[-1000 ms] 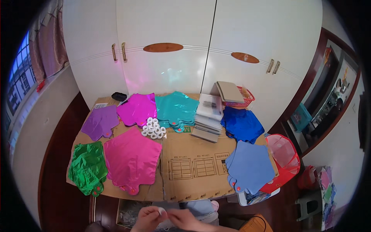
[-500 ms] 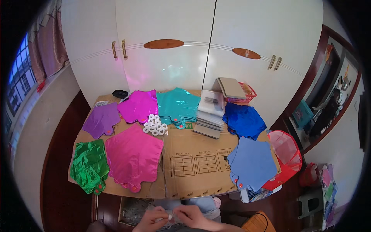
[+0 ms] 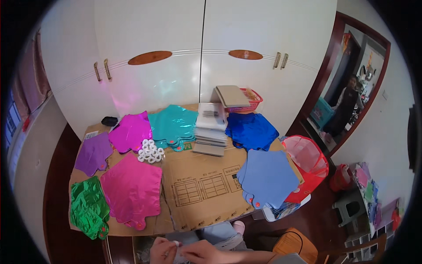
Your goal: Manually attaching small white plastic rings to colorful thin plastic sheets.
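At the lower edge, in front of the table, my left hand [image 3: 162,251] is closed round a small white piece [image 3: 176,243], which looks like one of the white rings on the table. My right hand [image 3: 203,252] is beside it with fingers pinched; what they hold is too small to make out. On the cardboard-covered table [image 3: 195,215] lies a cluster of small white rings [image 3: 150,152]. Flat foil balloons surround it: pink [image 3: 134,189], green [image 3: 89,207], purple [image 3: 93,153], magenta [image 3: 130,132], teal [image 3: 173,125], dark blue [image 3: 252,130] and pale blue [image 3: 270,178].
A stack of clear packets and cards [image 3: 210,132] stands near a red basket [image 3: 252,100] at the back. White cabinets [image 3: 154,83] rise behind. A red bin [image 3: 307,160] is by the right edge, near a wooden stool [image 3: 295,246]. Another person [image 3: 347,108] stands in the doorway.
The view has turned to the right, so the table appears further left. Another person has come into sight in the doorway. My hands stay close together at the lower edge.
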A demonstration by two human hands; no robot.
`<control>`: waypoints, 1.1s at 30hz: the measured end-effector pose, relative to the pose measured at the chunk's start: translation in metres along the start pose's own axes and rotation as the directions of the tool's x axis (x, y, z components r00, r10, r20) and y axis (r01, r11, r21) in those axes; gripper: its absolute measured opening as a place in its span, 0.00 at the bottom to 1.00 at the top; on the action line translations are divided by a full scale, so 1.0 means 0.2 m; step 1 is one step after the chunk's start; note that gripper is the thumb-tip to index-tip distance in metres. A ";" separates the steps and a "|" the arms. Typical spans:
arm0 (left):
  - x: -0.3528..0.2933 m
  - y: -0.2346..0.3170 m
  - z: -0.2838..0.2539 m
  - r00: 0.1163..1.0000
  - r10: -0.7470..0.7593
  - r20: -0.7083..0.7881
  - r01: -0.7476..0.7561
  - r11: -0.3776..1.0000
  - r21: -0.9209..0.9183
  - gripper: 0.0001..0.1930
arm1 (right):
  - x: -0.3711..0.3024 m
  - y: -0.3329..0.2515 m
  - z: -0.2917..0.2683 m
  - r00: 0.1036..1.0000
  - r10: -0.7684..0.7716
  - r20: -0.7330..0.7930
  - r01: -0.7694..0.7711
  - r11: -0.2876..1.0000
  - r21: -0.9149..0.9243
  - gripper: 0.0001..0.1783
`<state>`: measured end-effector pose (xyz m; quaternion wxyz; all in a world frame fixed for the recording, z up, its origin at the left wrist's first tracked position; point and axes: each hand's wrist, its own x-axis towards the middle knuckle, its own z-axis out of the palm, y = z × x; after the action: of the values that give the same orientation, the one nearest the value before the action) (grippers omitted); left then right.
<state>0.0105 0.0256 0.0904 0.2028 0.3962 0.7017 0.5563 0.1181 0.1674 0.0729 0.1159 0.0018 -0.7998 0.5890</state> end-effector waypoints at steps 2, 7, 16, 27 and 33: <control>0.00 -0.02 -0.04 0.972 0.109 0.209 -0.097 0.993 -0.067 0.09 | 0.01 -0.01 -0.01 0.997 0.015 -0.077 -0.014 1.000 0.022 0.06; -0.01 -0.11 -0.01 0.998 0.016 -0.068 -0.023 0.994 -0.103 0.08 | -0.01 0.02 0.03 0.996 -0.085 0.034 0.085 0.996 0.011 0.06; 0.03 0.07 -0.04 0.990 0.143 0.006 -0.141 0.965 0.221 0.08 | 0.00 0.00 0.03 0.995 -0.009 0.097 0.005 0.999 0.049 0.06; -0.08 -0.03 -0.08 0.975 -0.157 0.159 0.215 0.853 -0.475 0.07 | 0.05 0.03 0.04 0.997 0.075 -0.017 -0.072 0.990 0.125 0.07; -0.02 0.06 -0.05 0.997 0.047 -0.069 -0.028 0.967 0.255 0.08 | -0.03 0.09 0.17 0.993 -0.120 0.017 0.121 0.987 -0.108 0.09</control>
<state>0.0096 0.0165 0.1036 0.1139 0.4111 0.7665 0.4801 0.1158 0.1402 0.0458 0.1470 0.0468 -0.8297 0.5364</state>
